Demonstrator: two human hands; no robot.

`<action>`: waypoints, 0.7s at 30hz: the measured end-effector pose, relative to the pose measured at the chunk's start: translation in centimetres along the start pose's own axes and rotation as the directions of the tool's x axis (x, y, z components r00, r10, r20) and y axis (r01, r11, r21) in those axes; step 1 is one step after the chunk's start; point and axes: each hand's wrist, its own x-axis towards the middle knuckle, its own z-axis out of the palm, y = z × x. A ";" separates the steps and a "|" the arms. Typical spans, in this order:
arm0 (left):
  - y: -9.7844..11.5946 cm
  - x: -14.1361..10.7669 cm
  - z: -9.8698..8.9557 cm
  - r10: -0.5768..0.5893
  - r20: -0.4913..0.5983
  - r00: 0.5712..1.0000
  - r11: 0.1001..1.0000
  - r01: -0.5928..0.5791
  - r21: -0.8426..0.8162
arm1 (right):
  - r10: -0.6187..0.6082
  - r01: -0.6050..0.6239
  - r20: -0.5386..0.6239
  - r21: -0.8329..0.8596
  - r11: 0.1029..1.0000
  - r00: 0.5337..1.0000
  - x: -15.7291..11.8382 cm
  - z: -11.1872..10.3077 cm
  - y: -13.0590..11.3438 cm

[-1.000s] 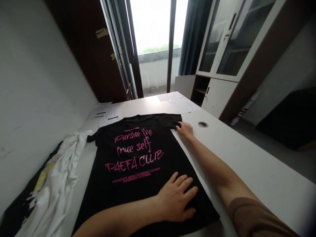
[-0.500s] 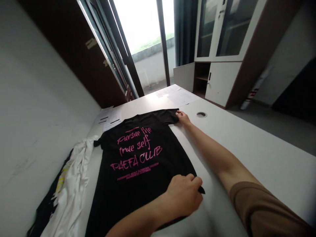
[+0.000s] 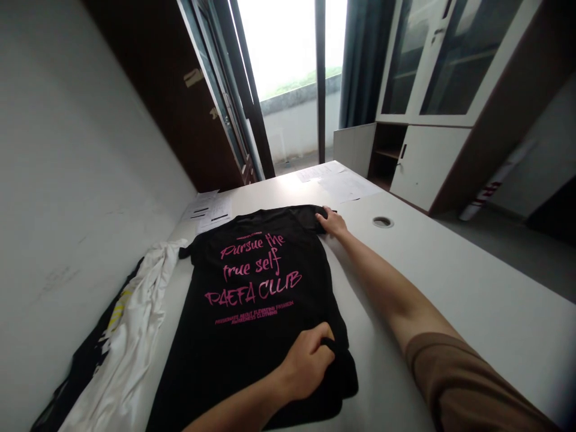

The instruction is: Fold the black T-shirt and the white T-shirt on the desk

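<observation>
A black T-shirt with pink lettering lies spread on the white table, collar away from me. My left hand is closed on a pinch of its fabric near the lower right side, and that edge is lifted and folded a little inward. At the far right corner of the shirt, my right hand grips the sleeve, fingers over the cloth. The shirt's bottom hem runs out of view partly behind my left forearm.
Crumpled white cloth and dark cloth lie along the wall at left. Paper sheets rest at the far left corner, more papers at the far end. A round cable hole sits right of my right hand. Cabinets stand beyond.
My left hand has moved left with the shirt's side edge, folding it inward. My right hand has shifted its fingers further onto the sleeve. The camera view has turned slightly left.
</observation>
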 end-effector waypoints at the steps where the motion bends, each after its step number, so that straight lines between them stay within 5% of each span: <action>1: 0.1 -0.1 0.0 -0.002 -0.002 1.000 1.000 0.002 0.000 | 0.016 -0.015 0.026 -0.028 0.999 1.000 0.5 0.0 -0.2; 6: 0.0 0.1 0.1 0.043 0.021 0.999 0.994 -0.045 0.103 | 0.034 -0.028 0.208 -0.032 0.999 0.977 1.9 0.5 -0.2; 9: -0.4 0.1 0.4 0.061 0.021 0.998 0.979 -0.064 0.193 | 0.100 -0.098 -0.008 0.125 0.987 0.995 1.2 0.6 0.4; 13: -0.5 -0.2 1.4 0.003 -0.030 1.000 0.920 0.009 0.392 | 0.158 -0.080 -0.268 0.280 0.957 0.950 0.4 -0.3 1.0; 18: -0.7 -0.8 2.8 0.212 0.179 0.961 0.591 -0.272 0.759 | 0.166 -0.092 -0.269 0.267 0.959 0.949 0.5 -1.1 1.1; 21: -1.2 -0.9 3.5 0.220 0.280 0.934 0.436 -0.351 0.829 | 0.232 -0.205 -0.244 0.129 0.970 0.942 0.3 -1.2 1.0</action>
